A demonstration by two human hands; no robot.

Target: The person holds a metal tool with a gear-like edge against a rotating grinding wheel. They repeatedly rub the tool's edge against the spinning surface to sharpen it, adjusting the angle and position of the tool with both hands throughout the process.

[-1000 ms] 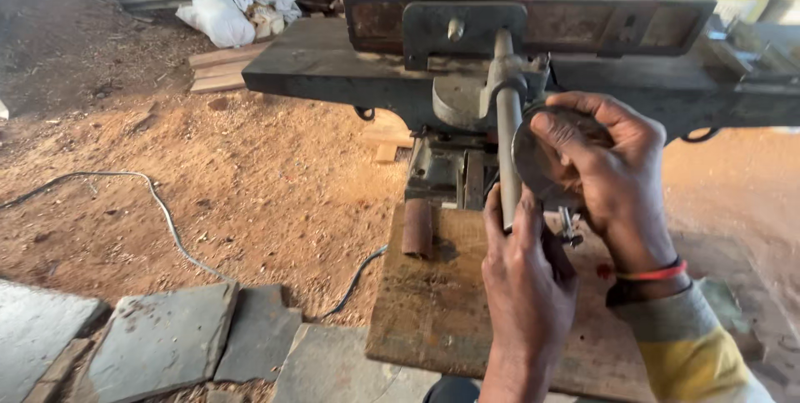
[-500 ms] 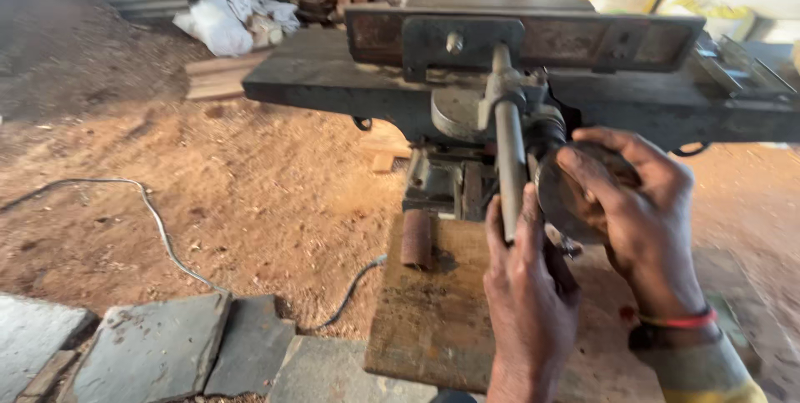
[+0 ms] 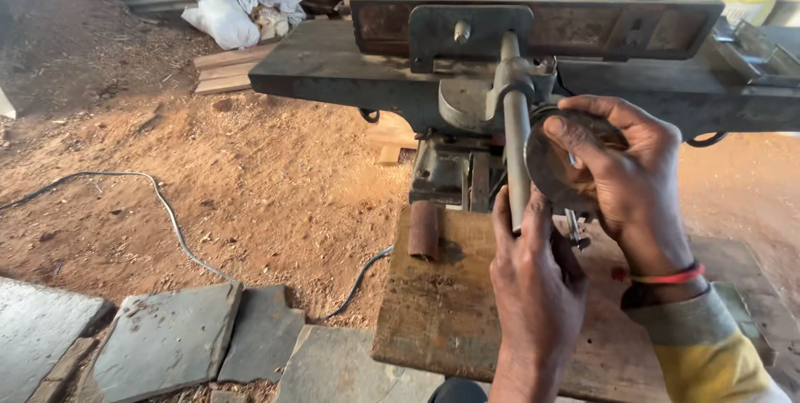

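Observation:
A dark iron woodworking machine point(image 3: 333, 70) stands on the dirt floor, with a long flat table and a rear fence. A grey steel bar point(image 3: 517, 161) sticks out from its front toward me. My left hand point(image 3: 533, 286) grips the near end of that bar from below. My right hand point(image 3: 621, 174) is closed over a round dark metal disc point(image 3: 550, 170) mounted just right of the bar. A thin metal pin point(image 3: 575, 228) hangs under the disc. A red band sits on my right wrist above a grey and yellow sleeve.
A worn wooden board point(image 3: 442, 303) lies under my hands with a rusty short cylinder point(image 3: 423, 230) on it. Flat grey stone slabs point(image 3: 167, 336) lie lower left. A cable point(image 3: 158, 203) snakes over the sawdust floor. White sacks point(image 3: 225, 15) and stacked planks point(image 3: 225, 70) sit behind.
The view has shifted slightly. My right hand slid down and right, then back onto the disc. My left hand stays on the bar.

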